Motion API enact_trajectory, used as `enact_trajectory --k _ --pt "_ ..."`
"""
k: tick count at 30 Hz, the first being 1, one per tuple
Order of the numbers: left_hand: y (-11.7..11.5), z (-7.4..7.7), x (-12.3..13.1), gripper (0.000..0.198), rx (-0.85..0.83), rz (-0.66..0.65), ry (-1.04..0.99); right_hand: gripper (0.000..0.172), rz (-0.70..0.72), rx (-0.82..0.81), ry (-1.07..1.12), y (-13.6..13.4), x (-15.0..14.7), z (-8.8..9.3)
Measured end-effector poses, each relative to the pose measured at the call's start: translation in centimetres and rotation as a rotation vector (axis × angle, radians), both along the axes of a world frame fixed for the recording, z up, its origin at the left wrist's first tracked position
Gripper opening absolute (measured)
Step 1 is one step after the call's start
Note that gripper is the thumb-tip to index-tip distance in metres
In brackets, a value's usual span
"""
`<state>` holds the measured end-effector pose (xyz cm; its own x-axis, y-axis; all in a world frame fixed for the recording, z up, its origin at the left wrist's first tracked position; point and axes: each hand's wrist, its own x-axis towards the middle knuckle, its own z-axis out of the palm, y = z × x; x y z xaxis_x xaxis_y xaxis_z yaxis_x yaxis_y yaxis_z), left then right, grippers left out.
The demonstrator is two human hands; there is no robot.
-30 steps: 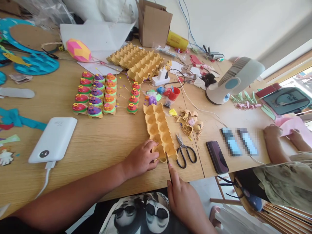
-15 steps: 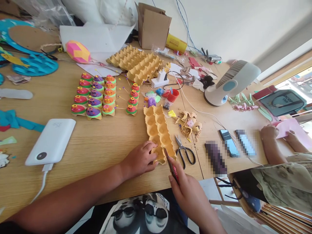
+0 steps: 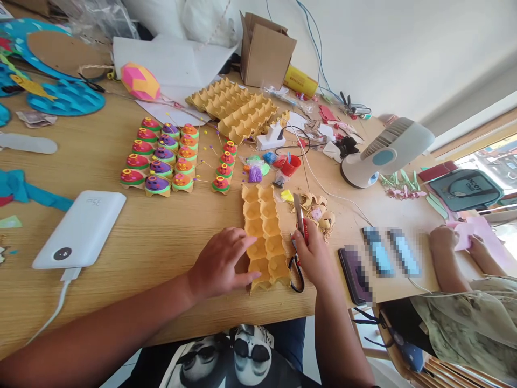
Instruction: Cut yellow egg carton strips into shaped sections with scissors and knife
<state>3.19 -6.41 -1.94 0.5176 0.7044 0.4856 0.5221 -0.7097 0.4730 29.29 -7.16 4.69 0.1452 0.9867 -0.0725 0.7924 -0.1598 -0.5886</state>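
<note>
A two-column strip of yellow egg carton (image 3: 255, 227) lies on the table in front of me, cups facing up. My left hand (image 3: 222, 264) is at its near left side, fingers spread, with the thumb and fingertips over the edge cups. In my right hand (image 3: 315, 256) is a utility knife (image 3: 299, 214) with a red handle, its blade pointing up and away, right of the carton. Black-handled scissors (image 3: 298, 277) lie under and beside that hand, partly hidden by it.
Painted egg-cup caterpillars (image 3: 163, 153) stand in rows at left. Behind are larger carton pieces (image 3: 242, 110) and a red cup (image 3: 288, 166). Carton scraps (image 3: 323, 213), phones (image 3: 355, 275) and a fan (image 3: 383, 153) are at right. Another person's hands (image 3: 444, 237) hold pink paper. A power bank (image 3: 81, 229) lies left.
My right hand has lifted the knife off the carton and moved it up and right, over the scissors. My left hand has loosened and spread its fingers. The view has shifted slightly.
</note>
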Motion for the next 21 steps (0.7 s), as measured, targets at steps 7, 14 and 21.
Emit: enact_trajectory --k 7,14,21 --pt "-0.4 0.6 0.3 0.044 0.01 -0.244 0.107 0.037 0.125 -0.089 0.035 -0.2 -1.8 -0.8" --pt "1.0 2.4 -1.3 0.034 0.066 -0.006 0.008 0.036 0.224 -0.111 0.242 -3.1 -3.7 -1.7" --pt "-0.5 2.8 -0.1 0.07 -0.004 0.078 0.239 0.041 0.236 0.021 0.365 -3.2 -2.7 -2.2"
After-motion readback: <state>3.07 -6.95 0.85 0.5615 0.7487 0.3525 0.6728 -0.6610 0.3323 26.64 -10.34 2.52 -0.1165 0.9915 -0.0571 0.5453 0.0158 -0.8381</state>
